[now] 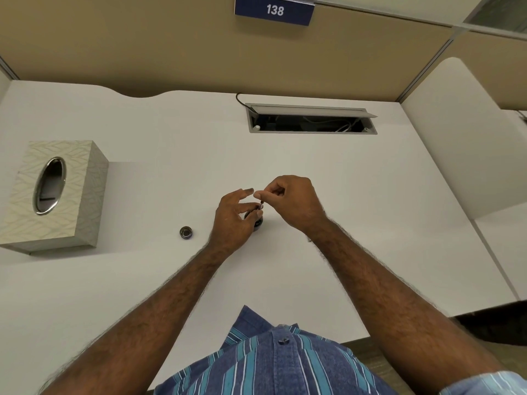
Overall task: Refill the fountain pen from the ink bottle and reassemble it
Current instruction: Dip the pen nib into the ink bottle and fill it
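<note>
Right at the fingertips: the right hand (291,203) had thumb and forefinger pinched shut on the top of one slim dark pen part (260,206), which stood upright with its lower end down in the mouth of the ink bottle (256,220). The left hand (232,218) curled round that one small dark bottle, thumb and a finger touching its neck beside the pen part, the other fingers spread loose above it. How firmly it gripped could not be told. Just left of the bottle lay one round cap (186,232), apart from the hand, on the white desk (342,195). Further left of the bottle stood one tissue box (57,195). Beyond the bottle, one open cable tray (312,118); above that, one blue sign (274,10) reading 138.
</note>
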A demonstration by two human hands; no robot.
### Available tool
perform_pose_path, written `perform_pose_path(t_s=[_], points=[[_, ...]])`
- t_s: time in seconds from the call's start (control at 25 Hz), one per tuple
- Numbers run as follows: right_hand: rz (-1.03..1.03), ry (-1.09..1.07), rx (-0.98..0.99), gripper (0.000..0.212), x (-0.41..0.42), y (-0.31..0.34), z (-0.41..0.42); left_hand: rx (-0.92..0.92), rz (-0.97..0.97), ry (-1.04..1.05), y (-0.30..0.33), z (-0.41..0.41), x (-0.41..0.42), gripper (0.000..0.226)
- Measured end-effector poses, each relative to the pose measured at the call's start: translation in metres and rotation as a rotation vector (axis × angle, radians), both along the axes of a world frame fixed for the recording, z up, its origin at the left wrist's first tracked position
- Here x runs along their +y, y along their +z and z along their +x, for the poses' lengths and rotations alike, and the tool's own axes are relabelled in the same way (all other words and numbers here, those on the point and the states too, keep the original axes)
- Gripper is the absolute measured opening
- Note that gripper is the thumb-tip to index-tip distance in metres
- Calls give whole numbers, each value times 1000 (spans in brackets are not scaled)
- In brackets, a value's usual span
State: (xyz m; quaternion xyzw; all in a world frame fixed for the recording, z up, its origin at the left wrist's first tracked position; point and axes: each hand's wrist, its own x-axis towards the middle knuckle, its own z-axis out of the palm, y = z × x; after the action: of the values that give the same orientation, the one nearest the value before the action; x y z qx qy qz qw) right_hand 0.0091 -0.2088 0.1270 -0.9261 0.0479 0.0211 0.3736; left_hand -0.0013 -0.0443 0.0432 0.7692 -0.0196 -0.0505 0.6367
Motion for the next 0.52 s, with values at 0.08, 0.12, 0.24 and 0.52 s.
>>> perform_pose_path(t_s=[0.08, 0.12, 0.24, 0.52], points=[[48, 6, -15, 21, -2, -1, 0, -2, 11, 7, -1, 1, -1, 54], [64, 18, -16, 17, -3, -2, -1, -7, 12, 4, 0, 2, -1, 55], [50, 82, -12, 12, -8, -1, -2, 1, 28, -6, -2, 2, 1, 54], [63, -25, -25, 18, -3, -3, -3, 10, 45, -7, -1, -1, 0, 50]])
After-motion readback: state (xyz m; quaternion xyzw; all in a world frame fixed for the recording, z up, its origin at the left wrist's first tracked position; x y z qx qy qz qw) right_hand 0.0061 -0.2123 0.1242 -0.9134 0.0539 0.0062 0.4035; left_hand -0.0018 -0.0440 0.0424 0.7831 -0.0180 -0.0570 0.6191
